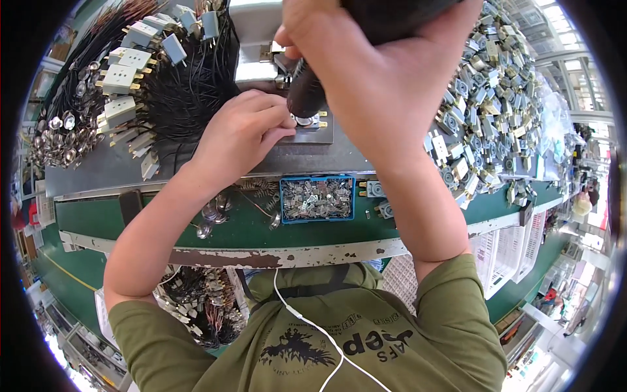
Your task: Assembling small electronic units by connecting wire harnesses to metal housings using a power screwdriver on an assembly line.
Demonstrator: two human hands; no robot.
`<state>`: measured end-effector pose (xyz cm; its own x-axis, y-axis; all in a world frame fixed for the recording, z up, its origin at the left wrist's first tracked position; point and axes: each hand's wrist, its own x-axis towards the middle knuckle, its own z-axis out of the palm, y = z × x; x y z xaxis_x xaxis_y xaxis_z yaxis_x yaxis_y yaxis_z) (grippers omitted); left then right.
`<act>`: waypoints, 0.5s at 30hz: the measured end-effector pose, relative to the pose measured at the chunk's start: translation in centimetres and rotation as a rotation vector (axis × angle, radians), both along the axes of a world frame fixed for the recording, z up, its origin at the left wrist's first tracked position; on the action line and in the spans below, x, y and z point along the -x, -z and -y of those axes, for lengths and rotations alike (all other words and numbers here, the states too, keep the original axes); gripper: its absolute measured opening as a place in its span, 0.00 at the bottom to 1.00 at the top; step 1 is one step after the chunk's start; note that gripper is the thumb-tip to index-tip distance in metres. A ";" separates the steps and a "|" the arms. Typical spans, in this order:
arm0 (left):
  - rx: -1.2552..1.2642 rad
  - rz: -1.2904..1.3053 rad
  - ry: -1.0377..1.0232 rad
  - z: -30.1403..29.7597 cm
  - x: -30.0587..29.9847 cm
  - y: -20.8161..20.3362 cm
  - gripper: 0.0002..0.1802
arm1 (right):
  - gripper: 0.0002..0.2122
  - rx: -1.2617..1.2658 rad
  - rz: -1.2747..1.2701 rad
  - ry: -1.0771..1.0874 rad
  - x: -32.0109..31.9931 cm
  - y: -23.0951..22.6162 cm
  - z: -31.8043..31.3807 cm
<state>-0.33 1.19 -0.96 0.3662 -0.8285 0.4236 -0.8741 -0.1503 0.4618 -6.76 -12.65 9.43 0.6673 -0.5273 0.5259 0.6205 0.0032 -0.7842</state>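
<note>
My right hand (385, 85) is wrapped round a thick black power tool that looks like an electric screwdriver (395, 16). Its dark nose (305, 97) points down at a small part with brass tabs (320, 120), which sits on a flat metal plate (310, 138). Beside that part, the thumb and forefinger of my left hand (238, 127) are pinched together at its left edge. What lies between those fingertips is hidden. The tool's tip and the middle of the part are mostly covered too.
Black wires (183, 98) with pale-bodied, brass-tabbed parts (121, 78) heap up at left, near shiny metal cups (59, 147). A blue tray (282, 204) of small metal pieces stands in front. Loose grey parts (477, 124) pile up at right. White crates (503, 258) stand below the bench edge.
</note>
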 end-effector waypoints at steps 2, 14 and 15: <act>-0.015 -0.044 0.005 -0.1 0.1 -0.1 0.08 | 0.32 0.072 -0.005 0.004 0.0 0.4 0.4; -0.032 -0.073 -0.004 -0.2 0.2 0.5 0.08 | 0.38 0.082 0.018 -0.086 -0.8 1.2 0.8; 0.003 -0.058 0.013 0.0 -0.1 0.5 0.08 | 0.38 0.094 0.061 -0.098 -1.1 0.6 0.8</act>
<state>-0.27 1.24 -1.48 0.3793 -0.8321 0.4046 -0.8478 -0.1374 0.5123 -5.62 -13.50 8.82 0.6788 -0.4073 0.6110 0.6671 -0.0055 -0.7449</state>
